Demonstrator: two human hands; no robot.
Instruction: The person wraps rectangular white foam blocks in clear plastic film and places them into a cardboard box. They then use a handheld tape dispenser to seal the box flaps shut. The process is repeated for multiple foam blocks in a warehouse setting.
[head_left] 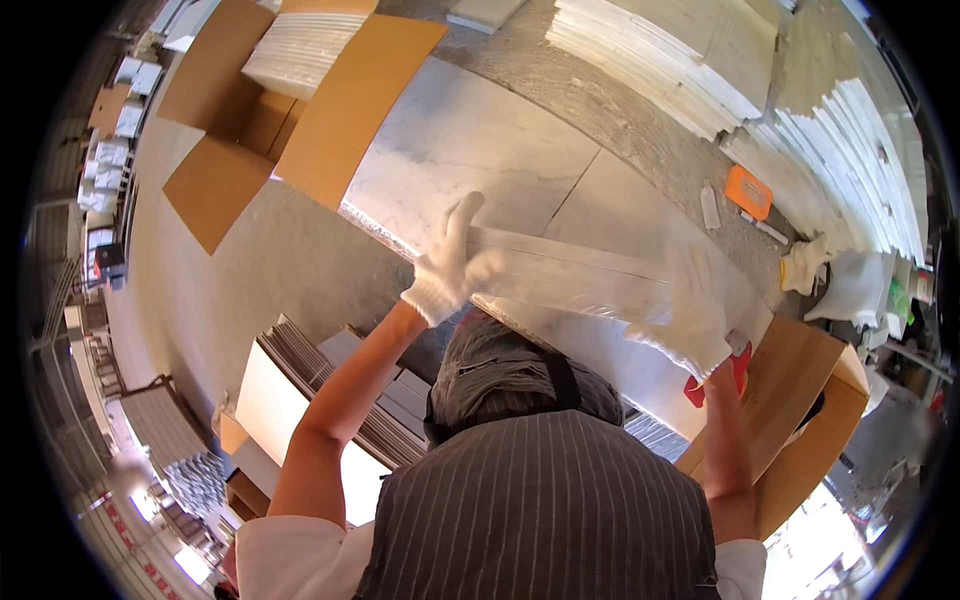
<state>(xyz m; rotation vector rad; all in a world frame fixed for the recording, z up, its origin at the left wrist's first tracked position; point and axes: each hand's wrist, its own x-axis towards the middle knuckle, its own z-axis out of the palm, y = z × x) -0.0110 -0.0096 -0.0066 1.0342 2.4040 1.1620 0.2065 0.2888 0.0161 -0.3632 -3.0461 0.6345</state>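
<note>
Nearest is the dark garment with pale pinstripes (540, 490), worn by the person. Beyond it are two hands, both in white knitted gloves. The left hand (445, 270) has its fingers parted at the left end of one long, pale bundle in shiny clear film (570, 270); whether they pinch it cannot be told. The right hand (690, 310) is motion-blurred at the bundle's right end; its finger state cannot be told. The bundle thus lies between the hands, above one white, grey-veined marbled desk (470, 150) showing one dark seam. Contact with the desk cannot be confirmed.

One red object (742, 368) is just beside the right wrist. One open brown cardboard box (790, 390) is to the right of that hand. Left of the left forearm, a stack of flat panels with grey-brown edges (312, 365) stands low; its count cannot be made.

Past the right hand is one orange tool (748, 190). Beyond the left hand, a second open brown cardboard box (215, 115) holds white, thin-edged pieces (305, 50), too closely packed to count. Farthest from the right hand, white stacked strips (650, 55) lie beyond the desk.
</note>
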